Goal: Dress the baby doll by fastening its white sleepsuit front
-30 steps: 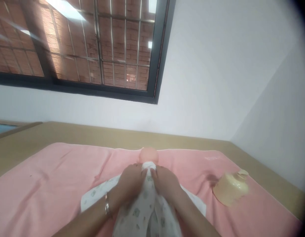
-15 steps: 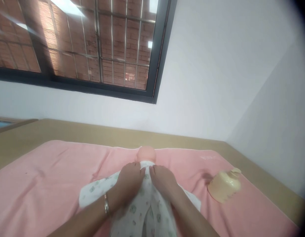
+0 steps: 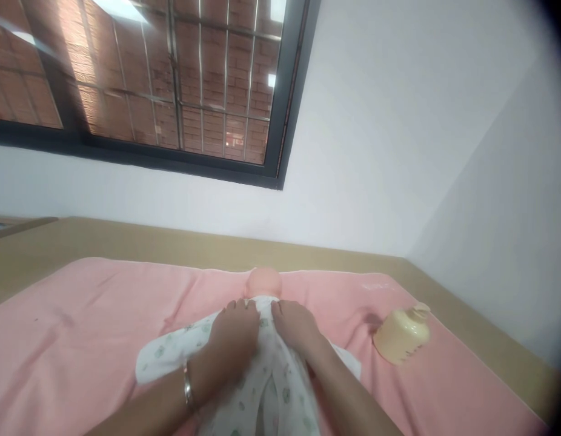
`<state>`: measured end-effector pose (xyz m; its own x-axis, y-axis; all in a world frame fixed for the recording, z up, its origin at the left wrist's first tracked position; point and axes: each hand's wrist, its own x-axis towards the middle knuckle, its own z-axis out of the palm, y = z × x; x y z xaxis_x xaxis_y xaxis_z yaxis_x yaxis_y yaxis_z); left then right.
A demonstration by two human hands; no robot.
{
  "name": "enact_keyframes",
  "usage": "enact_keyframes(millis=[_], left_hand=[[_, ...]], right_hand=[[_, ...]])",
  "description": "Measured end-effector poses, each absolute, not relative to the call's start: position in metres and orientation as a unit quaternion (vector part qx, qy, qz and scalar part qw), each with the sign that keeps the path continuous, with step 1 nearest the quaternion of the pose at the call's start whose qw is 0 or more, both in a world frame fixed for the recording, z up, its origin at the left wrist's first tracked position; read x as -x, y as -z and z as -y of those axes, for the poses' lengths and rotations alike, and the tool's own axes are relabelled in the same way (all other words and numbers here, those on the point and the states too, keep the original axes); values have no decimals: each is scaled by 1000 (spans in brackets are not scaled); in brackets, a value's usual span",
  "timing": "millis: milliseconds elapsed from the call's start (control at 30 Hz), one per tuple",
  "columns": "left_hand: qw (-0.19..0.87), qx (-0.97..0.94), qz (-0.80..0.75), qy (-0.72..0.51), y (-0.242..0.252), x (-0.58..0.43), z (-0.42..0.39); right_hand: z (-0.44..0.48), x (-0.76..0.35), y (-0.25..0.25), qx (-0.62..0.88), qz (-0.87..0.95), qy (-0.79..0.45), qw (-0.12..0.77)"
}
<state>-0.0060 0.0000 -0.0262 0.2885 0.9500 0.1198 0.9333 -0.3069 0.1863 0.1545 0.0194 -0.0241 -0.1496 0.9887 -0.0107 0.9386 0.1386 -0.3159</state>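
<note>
Two hands, the left hand (image 3: 232,339) and right hand (image 3: 295,327), are gripping the collar edges of the garment (image 3: 171,354) on the doll (image 3: 263,283) lying mid-blanket (image 3: 80,315), cloth judged soft, light, best held by hems.

Pink blanket (image 3: 80,327) spread over a tan bed surface (image 3: 126,242), wrinkled in places, tan border showing along the far and right sides. Cream plastic bottle (image 3: 401,335) lies on its side on the blanket near the right edge, cap end pointing toward the room corner. White wall (image 3: 398,121) behind, meeting a second white wall (image 3: 503,242) on the right. Dark-framed window (image 3: 287,103) upper left, metal bars (image 3: 200,66) across it, red brick wall (image 3: 17,91) outside. Ceiling-light reflections on the glass.
</note>
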Motion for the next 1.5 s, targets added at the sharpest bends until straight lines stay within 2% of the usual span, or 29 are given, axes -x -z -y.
enact_keyframes(millis=[133,200,367,533,600,767,1000,1200,1300,1400,1500], left_hand=[[15,-825,-558,-92,30,6,3],[20,-826,-554,-103,31,11,-6],[132,-786,-582,-161,31,17,-22],[-49,-815,-572,-73,33,5,-9],[-74,-813,-574,-63,33,5,-7],[-29,-825,-561,-63,33,12,-14],[-65,-785,-605,-116,43,-1,-12],[37,-758,-631,-162,40,10,-15],[-13,-776,-615,-137,39,5,-13],[-18,-792,-596,-133,39,1,-14],[9,-784,-602,-151,39,6,-18]], right_hand=[[-26,-162,25,650,727,-191,111],[-16,-158,21,644,740,-160,107],[4,-144,18,584,797,-71,137],[-14,-152,21,647,736,-161,117],[-14,-152,19,649,732,-181,103],[4,-142,16,617,780,-56,88],[-14,-151,18,630,745,-195,98],[1,-136,17,632,768,-52,91],[-10,-143,23,645,753,-94,94],[-18,-151,27,629,752,-167,108],[-11,-146,25,639,755,-100,107]])
